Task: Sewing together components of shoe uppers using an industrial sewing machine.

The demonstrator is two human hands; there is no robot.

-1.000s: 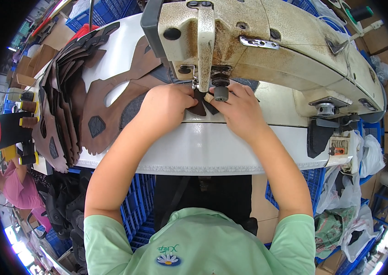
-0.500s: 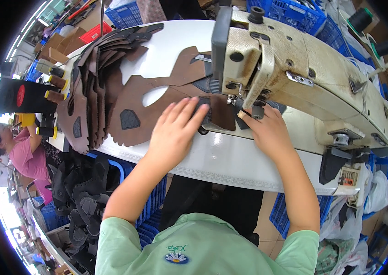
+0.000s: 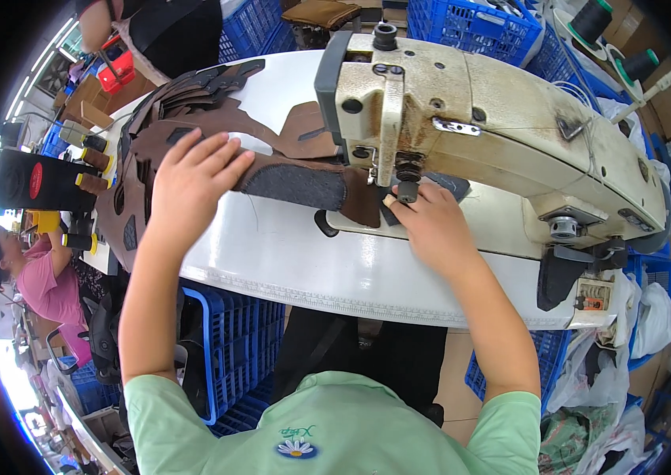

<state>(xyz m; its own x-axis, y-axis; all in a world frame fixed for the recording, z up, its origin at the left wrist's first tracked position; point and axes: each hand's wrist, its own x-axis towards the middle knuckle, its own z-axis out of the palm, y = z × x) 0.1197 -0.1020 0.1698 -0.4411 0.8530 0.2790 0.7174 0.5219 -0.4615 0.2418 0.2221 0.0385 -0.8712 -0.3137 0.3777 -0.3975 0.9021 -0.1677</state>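
My right hand (image 3: 430, 226) pins the brown leather piece (image 3: 304, 186) flat under the sewing machine's presser foot (image 3: 407, 190), fingers pressing rather than gripping; my left hand (image 3: 189, 186) lies open on the stack of cut pieces (image 3: 145, 134), so most still look unsewn

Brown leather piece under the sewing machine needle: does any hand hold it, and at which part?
Right hand presses its end beside the needle; left hand lies flat on its far part.
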